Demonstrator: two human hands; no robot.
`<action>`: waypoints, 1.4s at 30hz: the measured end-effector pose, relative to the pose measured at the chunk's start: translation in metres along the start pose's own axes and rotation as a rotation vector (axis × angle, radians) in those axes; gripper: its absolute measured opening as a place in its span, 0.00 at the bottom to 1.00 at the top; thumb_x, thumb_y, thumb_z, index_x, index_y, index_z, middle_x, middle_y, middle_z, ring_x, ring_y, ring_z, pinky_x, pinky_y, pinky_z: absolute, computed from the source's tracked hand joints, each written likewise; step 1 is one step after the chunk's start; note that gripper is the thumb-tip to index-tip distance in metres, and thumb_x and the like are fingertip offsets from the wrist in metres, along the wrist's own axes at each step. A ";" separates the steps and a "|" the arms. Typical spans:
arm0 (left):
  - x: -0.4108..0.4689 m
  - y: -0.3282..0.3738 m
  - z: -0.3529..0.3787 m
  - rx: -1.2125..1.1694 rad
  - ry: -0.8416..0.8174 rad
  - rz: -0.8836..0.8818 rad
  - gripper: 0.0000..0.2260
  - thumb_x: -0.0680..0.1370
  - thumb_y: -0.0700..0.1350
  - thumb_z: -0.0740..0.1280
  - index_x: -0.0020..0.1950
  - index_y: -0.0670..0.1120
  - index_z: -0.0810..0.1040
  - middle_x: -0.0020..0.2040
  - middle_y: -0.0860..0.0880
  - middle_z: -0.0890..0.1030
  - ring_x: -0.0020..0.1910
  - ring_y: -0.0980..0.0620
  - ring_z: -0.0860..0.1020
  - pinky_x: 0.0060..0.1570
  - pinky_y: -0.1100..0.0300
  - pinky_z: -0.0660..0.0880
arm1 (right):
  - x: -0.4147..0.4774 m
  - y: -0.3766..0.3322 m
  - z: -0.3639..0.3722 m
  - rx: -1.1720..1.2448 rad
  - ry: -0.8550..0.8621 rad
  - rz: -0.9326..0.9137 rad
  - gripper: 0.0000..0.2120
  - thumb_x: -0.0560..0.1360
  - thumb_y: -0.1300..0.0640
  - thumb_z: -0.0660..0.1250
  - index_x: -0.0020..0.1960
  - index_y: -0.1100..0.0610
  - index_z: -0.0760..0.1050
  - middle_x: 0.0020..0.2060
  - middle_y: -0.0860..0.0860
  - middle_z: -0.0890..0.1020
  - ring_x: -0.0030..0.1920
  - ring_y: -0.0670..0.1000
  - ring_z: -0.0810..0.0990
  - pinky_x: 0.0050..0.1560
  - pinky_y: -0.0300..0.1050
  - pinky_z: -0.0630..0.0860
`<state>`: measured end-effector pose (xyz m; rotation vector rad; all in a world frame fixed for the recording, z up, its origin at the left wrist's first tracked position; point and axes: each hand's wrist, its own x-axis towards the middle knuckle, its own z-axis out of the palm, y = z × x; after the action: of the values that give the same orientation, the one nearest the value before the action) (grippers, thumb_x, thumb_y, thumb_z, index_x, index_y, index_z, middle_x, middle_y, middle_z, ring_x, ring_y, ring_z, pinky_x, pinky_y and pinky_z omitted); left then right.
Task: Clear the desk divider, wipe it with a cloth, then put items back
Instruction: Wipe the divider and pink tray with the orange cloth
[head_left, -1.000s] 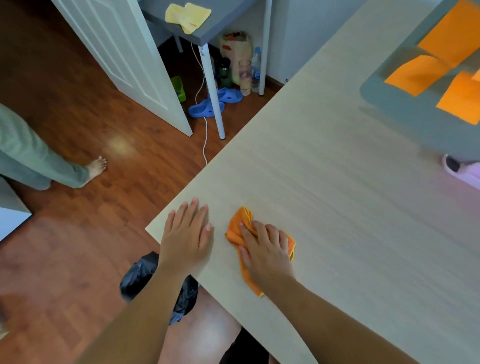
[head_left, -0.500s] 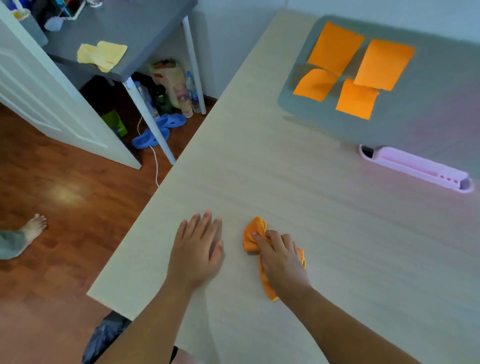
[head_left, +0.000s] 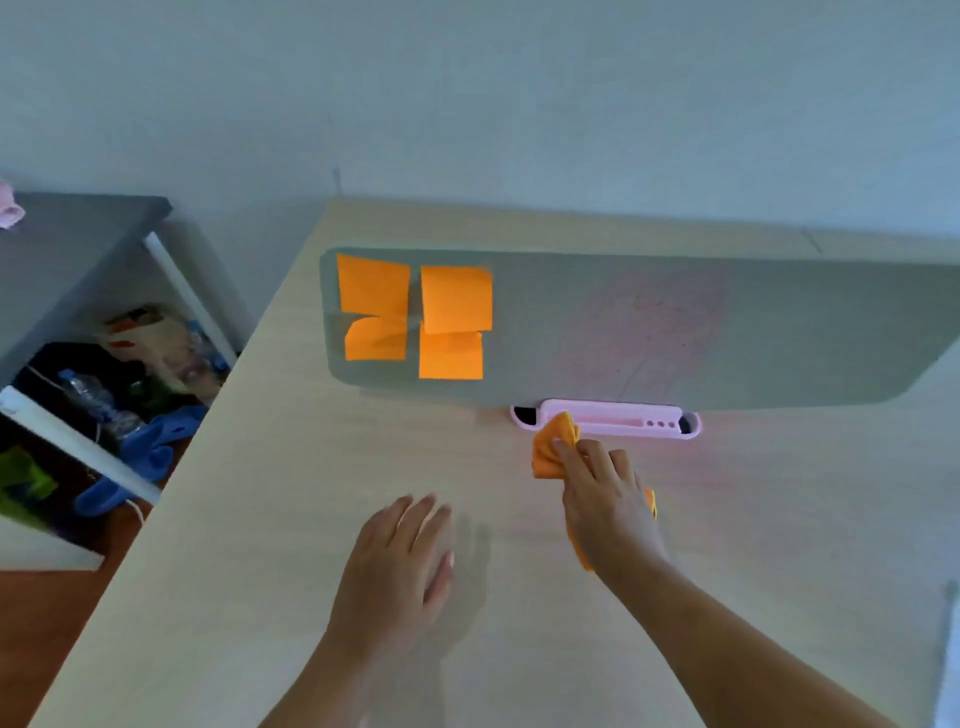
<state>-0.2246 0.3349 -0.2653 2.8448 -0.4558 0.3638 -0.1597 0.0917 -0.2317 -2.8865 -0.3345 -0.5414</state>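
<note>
A pale wood tabletop (head_left: 291, 519) runs up to a grey desk divider (head_left: 649, 332) standing along its far side. Four orange sticky notes (head_left: 415, 317) cluster on the divider's left part, two above and two below. A pink holder (head_left: 618, 420) sits at the foot of the divider. The right hand (head_left: 605, 493) presses a crumpled orange cloth (head_left: 553, 447) to the tabletop, the cloth's front edge touching the pink holder. The left hand (head_left: 400, 571) is flat with fingers spread, palm down, just above the tabletop or on it. Left of the tabletop, a grey side table (head_left: 62, 249) stands over blue slippers (head_left: 150, 447) and bottles on the floor.
</note>
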 end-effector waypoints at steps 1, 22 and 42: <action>0.023 0.003 -0.003 0.018 0.058 0.052 0.18 0.76 0.50 0.62 0.63 0.45 0.78 0.62 0.46 0.79 0.60 0.41 0.77 0.60 0.49 0.71 | 0.011 0.011 -0.005 -0.020 0.020 0.001 0.30 0.64 0.67 0.71 0.65 0.55 0.73 0.45 0.53 0.77 0.38 0.58 0.72 0.34 0.51 0.72; 0.285 0.031 -0.087 0.285 0.309 0.137 0.16 0.82 0.52 0.54 0.59 0.48 0.77 0.40 0.47 0.77 0.40 0.41 0.75 0.40 0.51 0.66 | 0.155 0.085 -0.055 -0.170 0.440 -0.430 0.24 0.71 0.69 0.63 0.64 0.52 0.76 0.60 0.50 0.78 0.41 0.56 0.73 0.39 0.48 0.67; 0.292 0.033 -0.056 0.281 0.608 0.060 0.15 0.84 0.52 0.54 0.50 0.47 0.77 0.38 0.47 0.73 0.38 0.43 0.69 0.41 0.50 0.63 | 0.172 0.077 -0.048 -0.005 0.566 -0.352 0.05 0.77 0.61 0.67 0.49 0.54 0.81 0.45 0.51 0.82 0.37 0.56 0.74 0.36 0.50 0.68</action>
<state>0.0222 0.2392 -0.1249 2.7692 -0.3827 1.3415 0.0002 0.0394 -0.1337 -2.5315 -0.7406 -1.3689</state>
